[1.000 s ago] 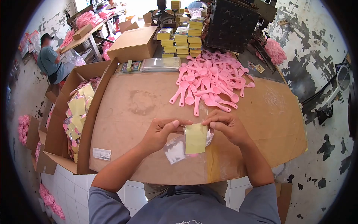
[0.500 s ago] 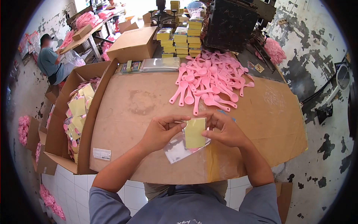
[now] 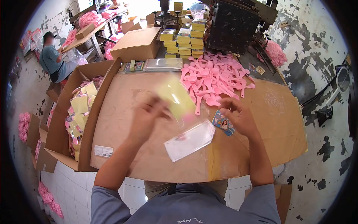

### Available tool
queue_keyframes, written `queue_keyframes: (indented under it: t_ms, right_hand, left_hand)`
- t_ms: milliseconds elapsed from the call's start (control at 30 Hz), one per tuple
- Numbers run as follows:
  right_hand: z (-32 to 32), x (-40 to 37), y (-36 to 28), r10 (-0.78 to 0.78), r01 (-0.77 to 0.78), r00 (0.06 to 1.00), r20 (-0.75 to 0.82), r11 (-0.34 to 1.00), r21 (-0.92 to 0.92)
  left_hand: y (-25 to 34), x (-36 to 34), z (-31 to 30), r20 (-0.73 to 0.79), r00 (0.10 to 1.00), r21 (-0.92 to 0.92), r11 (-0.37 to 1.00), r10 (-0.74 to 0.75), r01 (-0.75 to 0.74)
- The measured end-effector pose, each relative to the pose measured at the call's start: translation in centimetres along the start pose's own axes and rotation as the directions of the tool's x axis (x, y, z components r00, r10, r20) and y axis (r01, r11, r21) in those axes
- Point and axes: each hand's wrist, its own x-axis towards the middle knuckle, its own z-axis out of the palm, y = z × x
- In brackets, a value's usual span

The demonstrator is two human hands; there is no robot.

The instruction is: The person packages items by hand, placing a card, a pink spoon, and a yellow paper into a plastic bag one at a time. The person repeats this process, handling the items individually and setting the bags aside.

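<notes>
My left hand (image 3: 148,114), smeared by motion, is over the left-middle of the cardboard-covered table, its fingertips at the lower left edge of a clear plastic packet with a yellow card (image 3: 173,95). The packet is blurred, held above the cardboard, and pink shows at its lower end. My right hand (image 3: 238,116) is over a blue printed card (image 3: 223,124) with a picture of a person. Its fingers are bent and apart, the thumb at the card's upper edge. Between my hands lies a clear plastic bag (image 3: 190,141), flat and slanted.
Pink spoons (image 3: 216,76) are heaped at the back. At left stands an open carton (image 3: 99,108) of packets with yellow cards. Stacks of yellow-edged cards (image 3: 184,40), a pile of clear bags (image 3: 163,64) and a black machine (image 3: 233,28) are behind. A person (image 3: 54,61) sits far left.
My left hand has swung left with the yellow-card packet, away from the right hand. My right hand has let go of the packet and moved right to the blue card, now more visible.
</notes>
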Motion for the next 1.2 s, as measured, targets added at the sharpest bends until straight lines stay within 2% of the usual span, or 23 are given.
queue_keyframes:
  t_ms: [33,67,100,200,233,300,333,367,433,533,567,667,733,767,933,967,1033,1067,1133,1167,1200]
  right_hand:
    - [-0.9,0.2,0.1,-0.003,-0.003,0.999,-0.053,0.992,-0.125]
    - [-1.6,0.2,0.4,0.021,-0.031,0.998,-0.051,0.980,-0.194]
    - [-2.2,0.2,0.8,0.046,-0.058,0.998,-0.054,0.964,-0.261]
    - [-3.4,-0.3,2.1,0.127,-0.114,0.992,0.005,0.903,-0.415]
    - [-3.4,-0.5,2.3,0.159,-0.124,0.987,0.038,0.879,-0.460]
    - [-3.1,-1.1,1.9,0.192,-0.133,0.978,0.080,0.872,-0.471]
    - [-3.1,-1.3,1.7,0.208,-0.137,0.973,0.099,0.869,-0.476]
    - [-3.0,-1.2,2.0,0.211,-0.152,0.974,0.084,0.878,-0.455]
    - [-3.0,-1.2,2.7,0.223,-0.186,0.974,0.045,0.893,-0.410]
    - [-3.2,-0.7,2.0,0.289,-0.250,0.957,0.025,0.867,-0.432]
    - [-3.2,-0.6,2.0,0.293,-0.254,0.956,0.021,0.861,-0.441]
    - [-3.4,-0.6,2.3,0.262,-0.233,0.965,-0.001,0.856,-0.461]
    - [-3.5,-0.8,3.0,0.185,-0.174,0.982,-0.022,0.864,-0.473]
    - [-3.5,-0.8,3.1,0.166,-0.166,0.985,-0.043,0.866,-0.472]
    - [-2.8,-0.7,0.3,0.053,-0.094,0.993,-0.107,0.903,-0.420]
    - [-2.2,-0.6,0.1,0.059,-0.061,0.998,-0.015,0.962,-0.266]
    - [-0.9,-1.0,-0.3,0.026,-0.037,0.986,0.162,0.997,0.063]
    - [-0.2,-1.0,-0.3,-0.011,0.020,0.980,0.197,0.999,-0.045]
    - [1.2,-1.0,-0.1,-0.077,0.149,0.957,0.281,0.957,-0.247]
    - [1.4,-1.1,-0.2,-0.077,0.160,0.962,0.260,0.935,-0.317]
    - [1.7,-1.1,-0.5,-0.044,0.097,0.975,0.216,0.965,-0.243]
  left_hand:
    - [0.5,0.4,-0.9,-0.193,0.962,-0.085,0.974,0.192,-0.211]
    - [1.6,0.8,-1.9,-0.403,0.863,-0.077,0.929,0.303,-0.362]
    - [3.6,1.0,-2.1,-0.505,0.795,-0.120,0.885,0.336,-0.450]
    - [4.7,1.1,-2.2,-0.517,0.800,-0.295,0.815,0.303,-0.499]
    - [2.8,1.4,-2.1,-0.478,0.803,-0.139,0.872,0.356,-0.469]
    - [-0.4,1.0,-1.6,-0.270,0.921,0.142,0.958,0.280,-0.250]
    - [-1.4,0.9,-0.1,-0.167,0.955,0.278,0.941,0.246,-0.193]
    - [-1.9,0.3,1.4,-0.071,0.989,0.526,0.847,0.132,-0.075]
    - [-2.9,-1.0,3.7,0.132,0.991,0.746,0.656,0.026,-0.116]
    - [-4.7,-1.6,4.7,0.318,0.939,0.814,0.471,0.128,-0.340]
    - [-5.1,-1.6,4.6,0.317,0.938,0.797,0.495,0.143,-0.345]
    - [-5.2,-1.6,4.4,0.254,0.965,0.759,0.607,0.060,-0.238]
    - [-4.8,-1.7,4.5,0.134,0.983,0.595,0.804,-0.126,0.022]
    - [-4.4,-1.7,4.6,0.090,0.969,0.485,0.860,-0.229,0.158]
    - [-3.6,-1.3,4.2,0.115,0.947,0.565,0.804,-0.301,0.187]
    - [-3.8,-1.2,4.0,0.122,0.942,0.573,0.798,-0.311,0.189]
    - [-5.1,-1.0,3.6,0.131,0.962,0.197,0.957,-0.241,0.213]
    - [-5.5,-0.8,3.4,0.125,0.971,-0.006,0.978,-0.206,0.208]
    - [-3.8,-0.5,3.3,0.095,0.971,-0.030,0.974,-0.219,0.223]
    - [-2.9,-0.5,3.3,0.078,0.971,-0.042,0.972,-0.226,0.230]
    - [-2.3,-0.4,3.3,0.102,0.961,-0.058,0.963,-0.256,0.263]
